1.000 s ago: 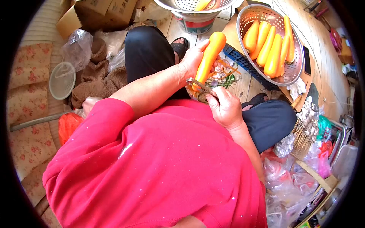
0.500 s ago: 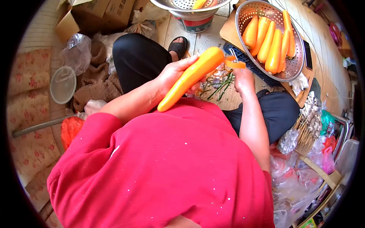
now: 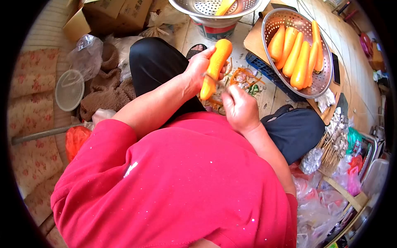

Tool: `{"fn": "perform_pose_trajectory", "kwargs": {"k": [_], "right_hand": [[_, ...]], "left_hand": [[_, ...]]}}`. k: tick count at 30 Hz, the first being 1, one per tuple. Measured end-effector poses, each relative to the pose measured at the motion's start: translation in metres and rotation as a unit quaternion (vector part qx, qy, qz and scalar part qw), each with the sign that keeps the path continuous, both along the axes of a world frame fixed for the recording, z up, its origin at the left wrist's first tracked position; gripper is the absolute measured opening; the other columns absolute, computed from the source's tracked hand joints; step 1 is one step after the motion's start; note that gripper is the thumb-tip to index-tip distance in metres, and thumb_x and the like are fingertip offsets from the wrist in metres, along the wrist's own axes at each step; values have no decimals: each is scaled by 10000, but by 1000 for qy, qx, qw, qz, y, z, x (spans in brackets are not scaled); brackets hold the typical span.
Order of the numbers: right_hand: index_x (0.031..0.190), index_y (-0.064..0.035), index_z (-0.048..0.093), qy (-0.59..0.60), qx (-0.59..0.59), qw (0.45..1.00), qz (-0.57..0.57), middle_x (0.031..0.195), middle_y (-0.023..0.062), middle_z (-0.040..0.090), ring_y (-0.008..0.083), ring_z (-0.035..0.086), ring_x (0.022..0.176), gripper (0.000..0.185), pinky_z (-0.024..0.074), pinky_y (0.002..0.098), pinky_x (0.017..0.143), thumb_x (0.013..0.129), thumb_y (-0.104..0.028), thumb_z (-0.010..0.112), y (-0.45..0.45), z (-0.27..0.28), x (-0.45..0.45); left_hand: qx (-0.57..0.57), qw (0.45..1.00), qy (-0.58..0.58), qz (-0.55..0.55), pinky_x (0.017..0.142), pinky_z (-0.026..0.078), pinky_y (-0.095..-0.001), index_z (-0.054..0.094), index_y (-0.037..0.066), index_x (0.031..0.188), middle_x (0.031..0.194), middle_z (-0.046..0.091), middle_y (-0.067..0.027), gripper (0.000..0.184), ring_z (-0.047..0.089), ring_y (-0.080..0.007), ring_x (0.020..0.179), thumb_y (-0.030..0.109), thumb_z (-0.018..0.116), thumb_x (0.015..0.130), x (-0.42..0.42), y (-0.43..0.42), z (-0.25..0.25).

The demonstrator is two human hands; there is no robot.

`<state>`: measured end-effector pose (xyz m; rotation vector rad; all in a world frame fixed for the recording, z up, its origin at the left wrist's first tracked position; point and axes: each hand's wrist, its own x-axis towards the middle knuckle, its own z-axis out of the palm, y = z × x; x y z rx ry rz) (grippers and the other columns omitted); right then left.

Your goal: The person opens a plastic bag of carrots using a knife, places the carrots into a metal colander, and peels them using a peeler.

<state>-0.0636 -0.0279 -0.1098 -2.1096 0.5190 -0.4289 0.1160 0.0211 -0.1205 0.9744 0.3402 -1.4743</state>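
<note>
An orange carrot (image 3: 219,58) is held by my left hand (image 3: 199,68), which wraps round its upper part; the thick end points up and away. My right hand (image 3: 243,108) is closed round a peeler (image 3: 210,77), whose blade lies across the lower part of the carrot and whose handle is blurred. Below the hands, peelings (image 3: 247,78) lie scattered on the floor. To the right, a perforated metal colander (image 3: 324,84) holds several carrots (image 3: 292,58).
A metal basin (image 3: 215,20) with a perforated bowl stands at the top. The colander rests by a blue crate (image 3: 269,74) and a board with a phone (image 3: 336,68). Cardboard boxes (image 3: 120,16) are at upper left, plastic bags (image 3: 318,206) at lower right.
Since half a second ago, my right hand and the peeler have come back down onto the carrot. My left hand has turned the carrot more upright. The hanging strip of peel no longer shows.
</note>
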Motion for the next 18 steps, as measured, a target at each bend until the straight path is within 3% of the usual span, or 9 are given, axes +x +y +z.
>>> {"fn": "perform_pose_trajectory", "kwargs": {"k": [2,4,5,6,8,10,15,18], "right_hand": [[842,-41,536,57,42,993,-94,743,207,602,426,588,690,269,468,470,614,929,-295,529,-16,-18,3],[898,-42,591,92,67,977,-180,756,198,627,378,623,716,282,470,443,639,941,-311,516,-46,-30,1],[964,-43,617,208,97,954,-191,779,188,647,363,634,750,318,472,428,678,944,-337,497,-61,-25,2],[991,-37,627,241,29,963,-120,808,190,656,357,639,794,365,471,423,723,945,-364,471,-75,-41,-4],[968,-23,629,228,149,944,-185,814,195,654,362,636,821,399,467,424,752,943,-382,457,-77,-54,-10],[952,-23,631,127,60,970,-198,811,199,647,365,633,819,403,467,426,754,943,-386,458,-62,-51,-5],[811,-28,535,16,80,995,-52,740,183,601,386,601,687,242,478,415,607,906,-246,577,-5,-2,-6],[816,-48,533,-46,52,997,28,733,175,598,385,602,679,202,483,431,605,883,-221,615,11,6,-9]], "left_hand": [[31,997,-57,-39,480,458,-268,583,53,1040,747,600,-82,492,549,-174,556,507,413,955,-17,5,18],[-8,994,-21,-103,446,426,-290,572,36,1148,914,632,-139,510,539,-207,531,482,408,962,-19,22,18],[-51,989,-14,-141,449,438,-297,562,27,1176,936,627,-151,512,543,-217,534,468,414,962,-18,32,22],[-94,979,-7,-179,452,449,-305,551,17,1203,959,622,-163,515,548,-226,538,453,419,963,-13,41,25],[-120,971,-31,-204,457,476,-317,540,-1,1214,959,631,-185,532,584,-250,576,447,409,957,-7,43,27],[-62,986,-53,-149,453,492,-324,532,-11,1218,971,643,-192,547,617,-260,613,444,383,955,-1,37,31],[-44,991,-110,-59,476,486,-287,567,8,1098,867,637,-145,573,573,-198,568,520,354,956,13,9,-1],[27,998,-51,-15,495,482,-290,559,22,1067,811,604,-116,547,531,-184,547,522,361,963,9,-4,-8]]}}
